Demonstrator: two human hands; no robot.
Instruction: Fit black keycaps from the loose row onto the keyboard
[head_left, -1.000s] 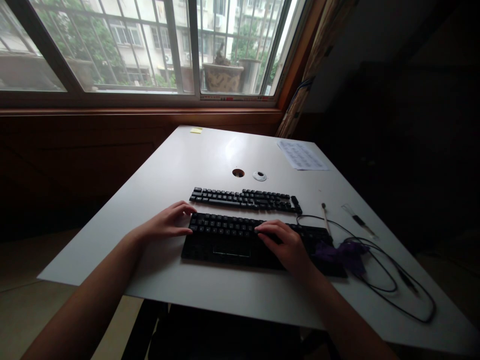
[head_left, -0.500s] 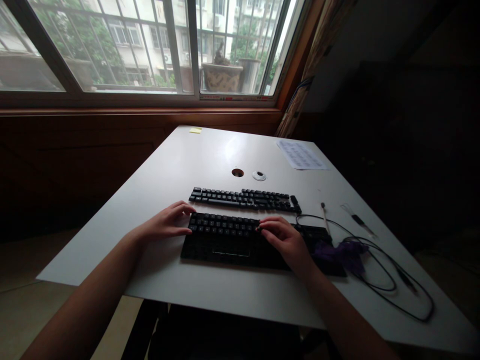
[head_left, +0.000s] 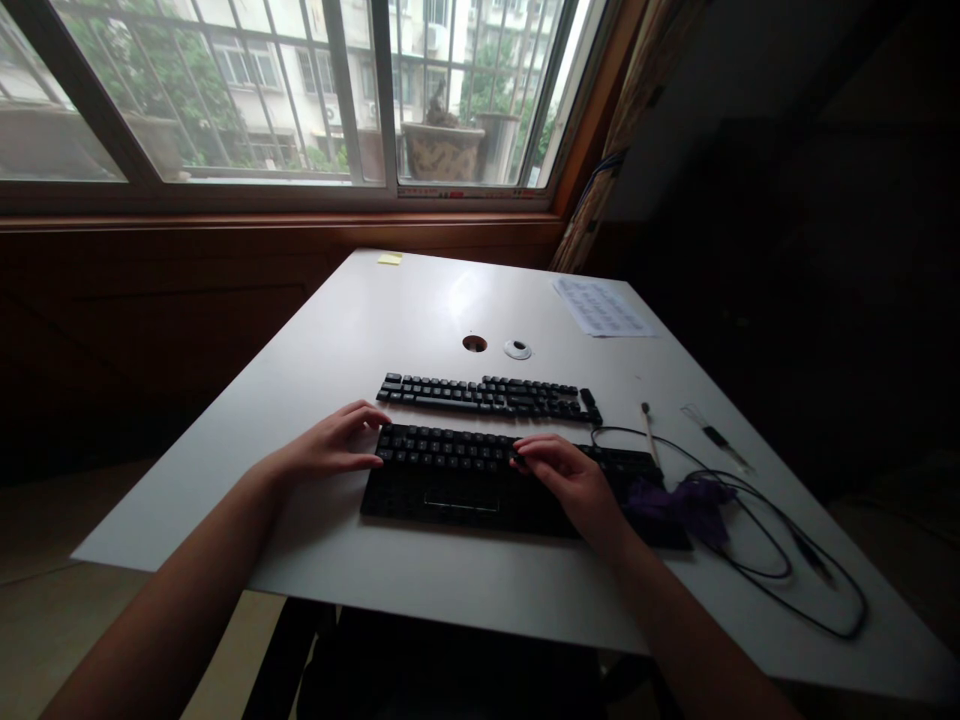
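Observation:
A black keyboard (head_left: 450, 508) lies on the table, with keycaps on its upper left rows and bare dark switches along the lower rows. My left hand (head_left: 337, 440) grips its left end, fingers at the top corner and thumb against the side. At the right end of the capped rows, my right hand (head_left: 566, 475) pinches a small dark keycap (head_left: 517, 461) between thumb and fingertips, low over the board. Behind the keyboard, loose black keycaps (head_left: 480, 395) are laid out in rows. My right hand hides part of the keyboard's middle.
A purple cloth (head_left: 686, 505) lies over the keyboard's right end. Beyond it are a looped black cable (head_left: 787, 575), a thin brush (head_left: 648, 432) and a wire keycap puller (head_left: 716, 437). Farther back lie printed sheets (head_left: 604, 308), a round white cover (head_left: 517, 349) and a yellow note (head_left: 390, 259).
My right fingertips have shifted slightly and closed lower on the keycap at the board. The left hand stays at the keyboard's left end.

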